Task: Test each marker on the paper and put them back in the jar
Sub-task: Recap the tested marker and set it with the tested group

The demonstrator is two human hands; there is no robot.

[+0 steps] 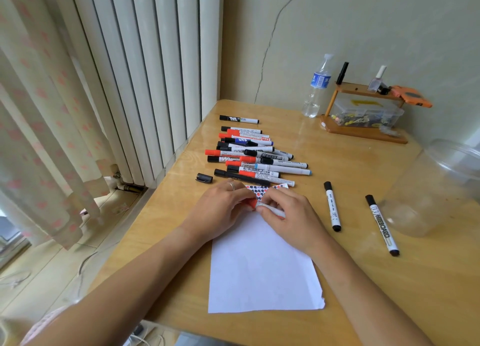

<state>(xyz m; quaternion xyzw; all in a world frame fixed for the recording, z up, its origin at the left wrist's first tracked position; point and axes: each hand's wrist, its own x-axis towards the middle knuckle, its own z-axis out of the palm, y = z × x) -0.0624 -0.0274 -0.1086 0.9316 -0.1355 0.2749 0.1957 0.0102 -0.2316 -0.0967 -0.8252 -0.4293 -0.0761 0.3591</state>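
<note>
A white sheet of paper [262, 267] lies on the wooden table [350, 280], with red and black test marks along its far edge [262, 189]. Over that edge my right hand [291, 215] grips the white barrel of a red marker [272, 210]. My left hand [220, 205] pinches the marker's red cap [252, 204]. Whether the cap is fully seated cannot be told. A pile of several black, red and blue markers [254, 156] lies beyond the paper. Two black markers [333, 206] [383, 226] lie to the right. The clear plastic jar [439, 189] lies on its side at far right.
A loose black cap [204, 177] lies left of the pile, and one marker [239, 119] sits apart at the back. A water bottle [317, 88] and a small wooden shelf [363, 112] with a clear box stand against the wall. A radiator and curtain flank the table's left edge.
</note>
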